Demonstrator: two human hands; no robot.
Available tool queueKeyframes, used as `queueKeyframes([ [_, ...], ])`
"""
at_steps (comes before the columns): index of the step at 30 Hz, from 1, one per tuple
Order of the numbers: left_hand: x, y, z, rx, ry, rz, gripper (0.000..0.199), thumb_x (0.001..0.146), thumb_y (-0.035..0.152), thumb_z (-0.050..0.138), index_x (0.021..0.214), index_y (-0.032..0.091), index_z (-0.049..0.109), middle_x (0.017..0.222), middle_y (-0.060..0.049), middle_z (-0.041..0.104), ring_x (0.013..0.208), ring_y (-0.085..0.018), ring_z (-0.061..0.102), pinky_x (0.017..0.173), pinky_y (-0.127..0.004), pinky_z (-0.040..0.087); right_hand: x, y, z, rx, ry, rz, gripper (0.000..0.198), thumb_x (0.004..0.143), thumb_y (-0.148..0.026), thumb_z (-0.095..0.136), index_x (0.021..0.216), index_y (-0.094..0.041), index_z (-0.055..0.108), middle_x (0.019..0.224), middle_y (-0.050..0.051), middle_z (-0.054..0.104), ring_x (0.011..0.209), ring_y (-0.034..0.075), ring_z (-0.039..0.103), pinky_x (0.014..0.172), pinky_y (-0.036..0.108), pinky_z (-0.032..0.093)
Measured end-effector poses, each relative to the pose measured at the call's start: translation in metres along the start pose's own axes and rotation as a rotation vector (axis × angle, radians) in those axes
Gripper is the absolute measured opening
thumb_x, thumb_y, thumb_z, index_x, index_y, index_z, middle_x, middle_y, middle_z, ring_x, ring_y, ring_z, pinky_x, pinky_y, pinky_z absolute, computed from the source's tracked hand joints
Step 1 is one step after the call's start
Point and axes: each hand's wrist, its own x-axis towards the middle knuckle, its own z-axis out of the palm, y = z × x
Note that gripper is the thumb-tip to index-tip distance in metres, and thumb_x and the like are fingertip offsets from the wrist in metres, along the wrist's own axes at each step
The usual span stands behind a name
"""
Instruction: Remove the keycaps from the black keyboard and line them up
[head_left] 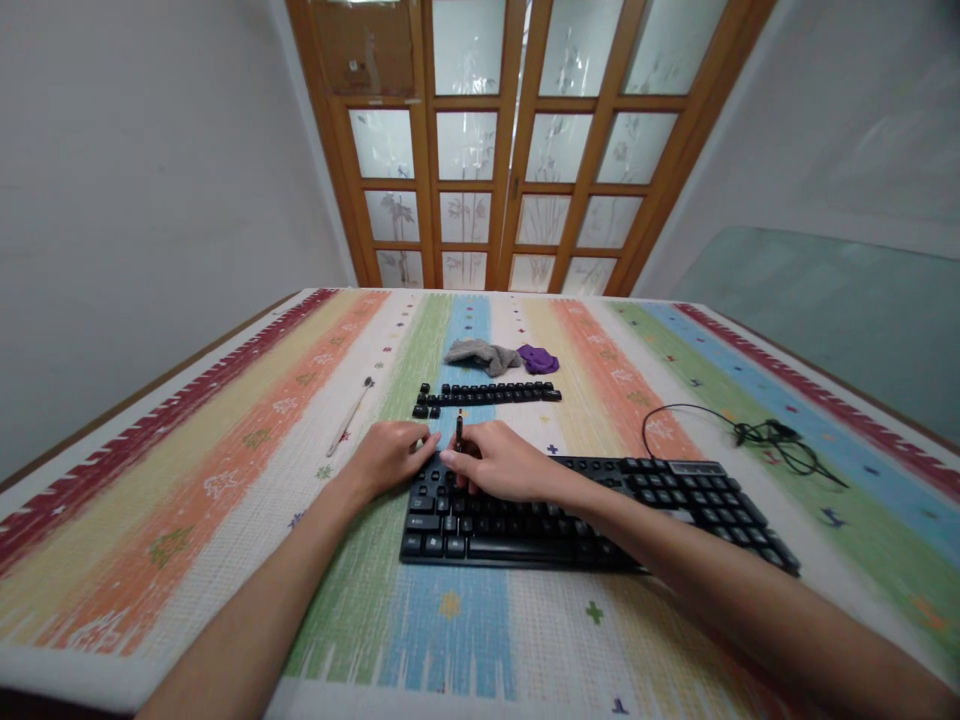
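While I cannot tell the left hand's (pixel 386 455) finger closure, the right hand (pixel 501 460) pinches a slim tool (pixel 459 428) over the keyboard (pixel 525 525), which, at the table's (pixel 202 450) five o'clock, seems rigid, light and best held by its edges.

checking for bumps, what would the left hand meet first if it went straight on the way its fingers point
Probably the right hand, which holds the upright pen-like tool: it lies just beyond the left hand. Depth is unclear from one view, so they might miss.
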Motion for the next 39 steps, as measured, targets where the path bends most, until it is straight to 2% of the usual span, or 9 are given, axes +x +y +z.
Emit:
queueKeyframes([
  [11,0.000,0.001,0.000,-0.057,0.032,0.023,0.038,0.093,0.031,0.049,0.058,0.017,0.056,0.050,0.002,0.050,0.047,-0.011,0.045,0.053,-0.023,0.031,0.000,-0.001,-0.003,0.063,-0.048,0.018,0.017,0.094,-0.022,0.051,0.083,-0.014,0.060,0.064,0.002,0.065,0.057,0.015,0.063,0.056,0.027,0.046],
  [18,0.001,0.001,-0.001,-0.081,-0.006,0.063,0.029,0.090,0.029,0.054,0.068,0.016,0.065,0.050,0.003,0.050,0.048,-0.010,0.046,0.052,-0.022,0.031,0.004,0.000,-0.003,0.143,-0.079,0.046,0.016,0.095,-0.020,0.053,0.081,-0.015,0.058,0.058,-0.001,0.061,0.051,0.011,0.060,0.050,0.022,0.046],
  [24,0.001,0.003,0.001,-0.108,0.027,0.057,0.033,0.090,0.029,0.054,0.060,0.015,0.061,0.050,0.003,0.049,0.046,-0.009,0.041,0.052,-0.022,0.031,0.009,0.012,-0.007,0.288,-0.099,0.142,0.023,0.097,-0.020,0.049,0.075,-0.016,0.054,0.060,0.001,0.063,0.046,0.010,0.057,0.044,0.021,0.045],
  [27,0.001,0.008,-0.002,-0.153,0.042,0.028,0.030,0.088,0.029,0.055,0.062,0.015,0.062,0.050,0.003,0.049,0.047,-0.009,0.042,0.052,-0.022,0.031,0.007,0.016,-0.012,0.355,-0.092,0.093,0.021,0.097,-0.021,0.049,0.077,-0.016,0.054,0.062,0.001,0.063,0.048,0.010,0.058,0.045,0.021,0.045],
  [31,0.001,0.018,-0.011,-0.306,0.021,0.016,0.016,0.082,0.026,0.059,0.080,0.014,0.069,0.048,0.006,0.046,0.045,-0.008,0.040,0.050,-0.020,0.032,-0.002,0.019,-0.021,0.343,-0.029,0.012,0.018,0.097,-0.023,0.048,0.082,-0.016,0.054,0.065,0.001,0.064,0.052,0.010,0.059,0.047,0.021,0.045],
  [35,0.001,0.030,-0.016,-0.454,-0.051,0.015,0.023,0.081,0.032,0.065,0.093,0.014,0.070,0.050,0.008,0.046,0.043,-0.006,0.037,0.047,-0.018,0.032,-0.012,0.018,-0.028,0.278,0.031,-0.040,0.017,0.097,-0.024,0.048,0.084,-0.015,0.055,0.069,0.002,0.064,0.055,0.010,0.060,0.050,0.021,0.046],
  [39,0.002,0.038,-0.014,-0.555,-0.043,-0.018,0.033,0.077,0.040,0.074,0.095,0.013,0.072,0.050,0.008,0.046,0.043,-0.006,0.036,0.045,-0.018,0.030,-0.016,0.016,-0.029,0.220,0.063,-0.066,0.016,0.096,-0.025,0.050,0.086,-0.015,0.057,0.069,0.001,0.064,0.056,0.010,0.061,0.054,0.023,0.047],
])
